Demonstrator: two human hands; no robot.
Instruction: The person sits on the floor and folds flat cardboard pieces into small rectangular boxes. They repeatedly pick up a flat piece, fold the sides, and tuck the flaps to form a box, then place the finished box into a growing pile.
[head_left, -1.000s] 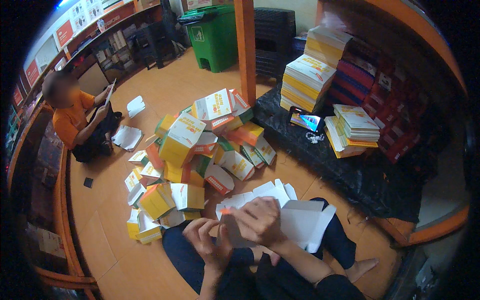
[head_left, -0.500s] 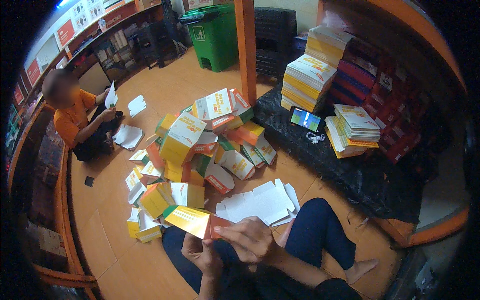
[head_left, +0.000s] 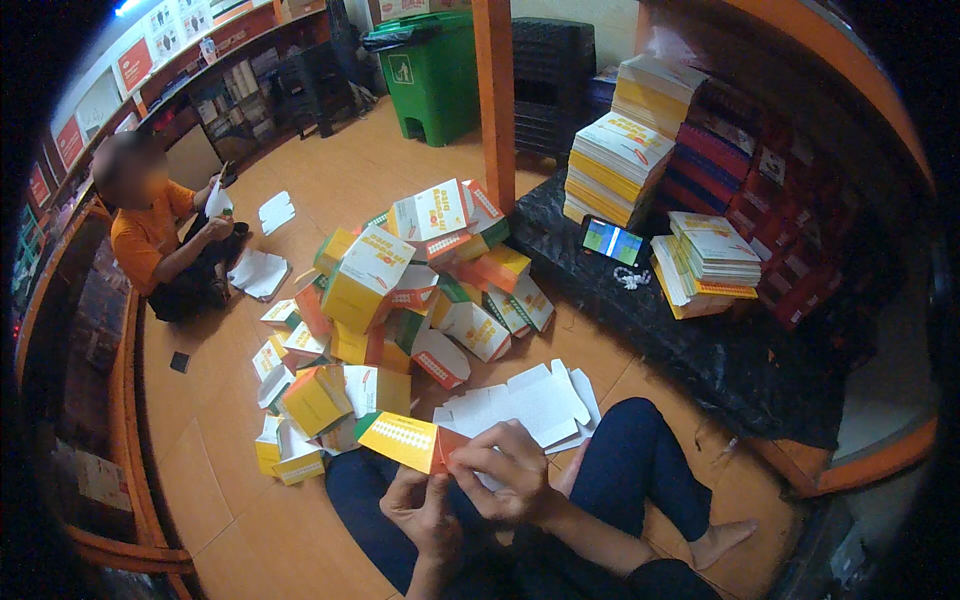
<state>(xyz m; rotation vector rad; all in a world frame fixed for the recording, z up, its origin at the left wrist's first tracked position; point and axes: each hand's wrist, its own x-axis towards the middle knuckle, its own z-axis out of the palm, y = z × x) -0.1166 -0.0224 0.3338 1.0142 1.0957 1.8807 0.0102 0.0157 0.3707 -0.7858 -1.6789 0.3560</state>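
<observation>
Above my lap, both hands hold a yellow, orange and green cardboard box [head_left: 398,441], tilted with its green end up and to the left. My left hand [head_left: 425,512] is closed on its lower edge near the orange end. The fingers of my right hand [head_left: 508,475] pinch the orange end panel from the right. Just beyond my hands lie flat white box blanks [head_left: 515,405] on the floor. Folded boxes [head_left: 375,265] are heaped past them to the left, in white, yellow, orange and green.
A person [head_left: 160,230] in an orange shirt sits at far left, holding a white sheet. Stacks of flat boxes [head_left: 618,165] stand at right on a black-covered platform [head_left: 700,370], beside a phone [head_left: 612,242]. An orange post [head_left: 494,100] and green bin [head_left: 428,80] stand behind.
The box in my hands has shifted slightly right and turned a little. My right fingers have moved along its orange end. The other person has lowered the white sheet slightly.
</observation>
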